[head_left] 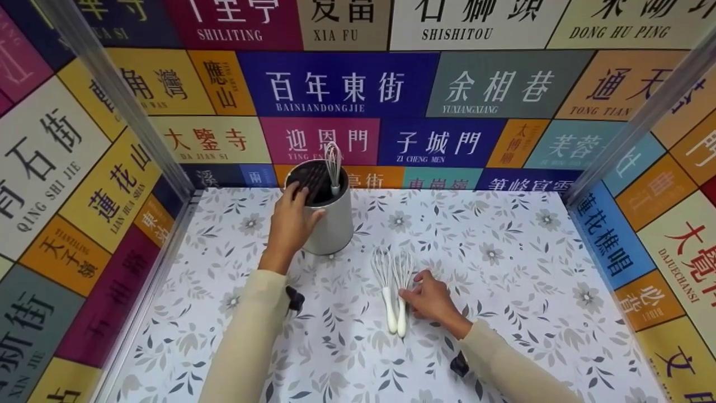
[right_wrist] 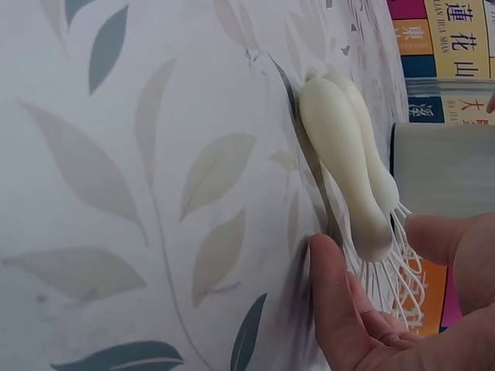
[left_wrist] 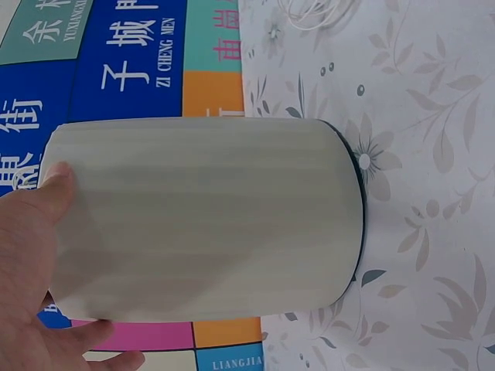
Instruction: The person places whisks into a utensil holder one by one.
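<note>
My left hand (head_left: 292, 218) grips the top of a light grey utensil holder (head_left: 330, 226), its fingers over the left rim and its thumb against the outer wall. The holder stands upright with a dark slotted inside. One wire whisk (head_left: 333, 170) stands in it, wires up. Two more whisks with cream handles lie side by side on the table: a left whisk (head_left: 389, 305) and a right whisk (head_left: 402, 313). Around the neck of the right whisk, my right hand (head_left: 432, 296) has its thumb and fingers spread on either side, fingertips close to it.
A white leaf-and-flower cloth (head_left: 492, 313) covers the table. Behind the holder rises a back wall (head_left: 341, 84) of coloured sign panels. Side panels and clear corner strips (head_left: 134, 129) bound the table left and right.
</note>
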Available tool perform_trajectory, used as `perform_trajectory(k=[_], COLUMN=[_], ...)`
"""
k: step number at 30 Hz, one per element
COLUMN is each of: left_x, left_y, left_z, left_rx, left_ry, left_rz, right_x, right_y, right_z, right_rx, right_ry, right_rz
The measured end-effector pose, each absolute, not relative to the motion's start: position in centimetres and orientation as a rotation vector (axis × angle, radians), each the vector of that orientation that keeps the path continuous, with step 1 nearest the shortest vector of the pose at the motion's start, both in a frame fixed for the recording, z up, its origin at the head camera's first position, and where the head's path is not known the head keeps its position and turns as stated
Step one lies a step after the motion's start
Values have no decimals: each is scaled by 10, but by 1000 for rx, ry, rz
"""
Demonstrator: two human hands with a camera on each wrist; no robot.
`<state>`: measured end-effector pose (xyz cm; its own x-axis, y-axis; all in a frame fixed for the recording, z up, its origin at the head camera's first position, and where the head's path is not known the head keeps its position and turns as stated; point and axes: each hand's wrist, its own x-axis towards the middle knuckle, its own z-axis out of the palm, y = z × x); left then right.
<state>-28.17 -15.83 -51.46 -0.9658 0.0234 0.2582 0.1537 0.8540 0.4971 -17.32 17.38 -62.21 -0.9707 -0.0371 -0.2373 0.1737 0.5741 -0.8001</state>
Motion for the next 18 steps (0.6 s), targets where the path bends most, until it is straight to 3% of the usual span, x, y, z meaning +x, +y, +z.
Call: perform_trajectory(k=[18], left_x=[-282], left_y=[-159], left_z=[-516], left_rx=[-149], left_ry=[-2777], left_rz=[-758], right_x=[-174], right_y=[166], right_z=[-628], right_rx=[178], right_ry=[2488], right_rz=[-1398])
